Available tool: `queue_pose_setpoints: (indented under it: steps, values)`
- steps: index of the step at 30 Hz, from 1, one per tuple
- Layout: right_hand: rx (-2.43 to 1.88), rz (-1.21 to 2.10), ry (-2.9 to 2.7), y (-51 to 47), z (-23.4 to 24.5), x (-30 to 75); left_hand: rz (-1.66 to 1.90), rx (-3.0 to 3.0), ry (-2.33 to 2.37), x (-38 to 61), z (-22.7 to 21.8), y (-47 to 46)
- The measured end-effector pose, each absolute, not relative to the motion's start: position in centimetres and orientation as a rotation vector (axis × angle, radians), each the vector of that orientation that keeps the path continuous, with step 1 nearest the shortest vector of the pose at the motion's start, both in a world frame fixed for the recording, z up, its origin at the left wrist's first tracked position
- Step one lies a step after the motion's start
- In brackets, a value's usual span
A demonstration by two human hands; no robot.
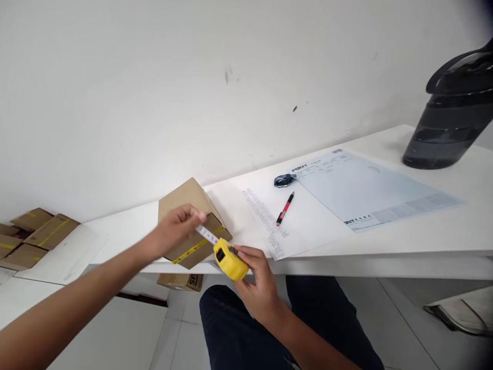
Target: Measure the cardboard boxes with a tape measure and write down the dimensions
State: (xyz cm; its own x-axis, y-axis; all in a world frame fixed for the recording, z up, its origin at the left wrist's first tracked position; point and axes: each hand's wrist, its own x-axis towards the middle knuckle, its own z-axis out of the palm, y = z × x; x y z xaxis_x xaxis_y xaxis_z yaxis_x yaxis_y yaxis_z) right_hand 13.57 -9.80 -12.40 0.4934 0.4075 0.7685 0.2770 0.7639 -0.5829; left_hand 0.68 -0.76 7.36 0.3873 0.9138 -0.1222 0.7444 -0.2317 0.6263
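My right hand (258, 282) is closed round the yellow case of a tape measure (232, 261), in front of the desk edge. A short length of white blade sticks out of the case, up and to the left. Its free end is pinched between the thumb and fingers of my left hand (175, 231). Behind my left hand, a brown cardboard box (185, 192) with a strip of yellow tape stands on the desk. The left hand hides part of the box; whether it touches it I cannot tell.
On the white desk (389, 244) are a handwritten sheet (308, 236), a red and black pen (285, 208), a dark glossy object (285, 180), a bluish printed sheet (365, 185) and a black bin-like container (442, 128). More boxes (50, 231) lie at far left; another box (179, 281) sits below the desk.
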Motion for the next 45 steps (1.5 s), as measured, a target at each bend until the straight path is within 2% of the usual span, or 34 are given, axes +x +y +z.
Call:
queue_pose_setpoints:
  steps: [4, 8, 13, 17, 19, 22, 24, 30, 37, 45]
  values:
    - [-0.678, 0.146, -1.157, -11.6, -13.9, 13.0, 0.113, 1.673, 1.448, 1.3, 2.9, -5.4]
    - [-0.668, 0.184, -1.202, -11.9, -14.6, 12.5, 0.079, 1.611, 1.533, 1.0, 1.4, -6.1]
    - [-0.644, 0.210, -1.158, -11.4, -14.9, 12.4, -0.024, 1.974, 1.528, 1.8, 3.6, -5.3]
    - [-0.630, 0.316, -0.995, -11.3, -15.5, 12.0, -0.088, 2.826, 1.416, 3.2, 4.7, -2.9]
    - [-0.643, 0.367, -0.910, -11.4, -15.8, 11.8, -0.112, 3.089, 1.505, 3.1, 4.4, -1.2]
    - [-0.689, 0.421, -0.870, -11.4, -15.8, 12.0, -0.270, 2.986, 1.808, 1.8, 3.5, 0.9]
    - [-0.727, 0.449, -0.851, -11.4, -15.8, 12.3, -0.295, 2.882, 1.822, 0.6, 3.1, 1.6]
    - [-0.839, 0.451, -0.859, -11.4, -16.0, 12.5, -0.035, 2.879, 1.643, -3.3, 3.1, 1.4]
    - [-0.817, 0.454, -0.900, -11.7, -16.3, 11.9, 0.634, 2.801, 1.668, -7.8, 3.3, -0.6]
    - [-0.920, 0.708, -0.868, -12.4, -16.6, 10.3, 1.023, 2.563, 1.781, -12.0, 1.9, -1.7]
